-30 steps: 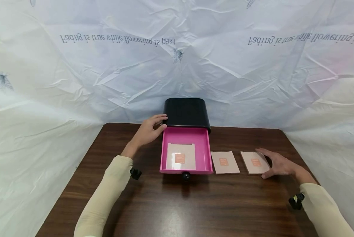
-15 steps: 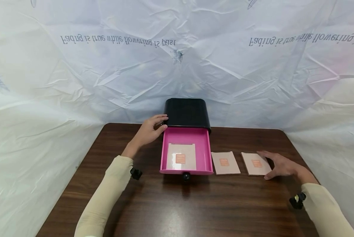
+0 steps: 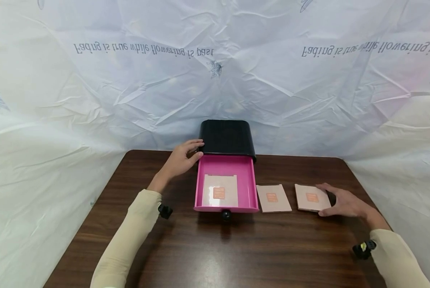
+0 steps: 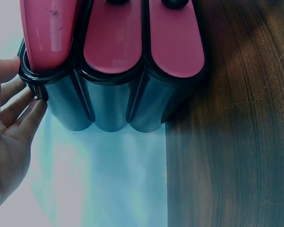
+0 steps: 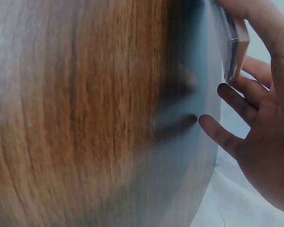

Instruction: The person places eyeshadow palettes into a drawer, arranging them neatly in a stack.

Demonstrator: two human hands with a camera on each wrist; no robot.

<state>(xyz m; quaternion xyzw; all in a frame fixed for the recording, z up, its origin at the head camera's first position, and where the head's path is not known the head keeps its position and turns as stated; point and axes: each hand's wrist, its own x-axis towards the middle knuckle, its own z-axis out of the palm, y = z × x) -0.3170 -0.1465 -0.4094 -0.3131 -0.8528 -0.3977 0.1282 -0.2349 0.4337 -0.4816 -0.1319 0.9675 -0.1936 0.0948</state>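
Note:
My left hand [image 3: 181,158] rests on the left side of a black drawer cabinet [image 3: 226,136]. Its thumb lies at the rim by the pulled-out drawer, and the fingers touch the casing side in the left wrist view. One thin square pale-pink case [image 3: 230,182] with an orange label lies inside the pink drawer [image 3: 246,172]. At the right, my right hand [image 3: 344,203] pinches a similar square case [image 3: 305,202] by its right side, thumb at the near edge, fingers at the far one. In the right wrist view this case [image 5: 234,42] shows a clear cover on a pink base.
Another square case [image 3: 277,205] lies on the brown table [image 3: 215,248], just right of the drawer. Two shut pink drawers [image 4: 114,47] with black knobs sit below the pulled-out one. A white printed sheet [image 3: 164,88] hangs behind the table and at its sides.
The rightmost case has shifted slightly right and its near edge now stands out thicker, as my right hand tightens on it. My left hand and the drawer have not moved.

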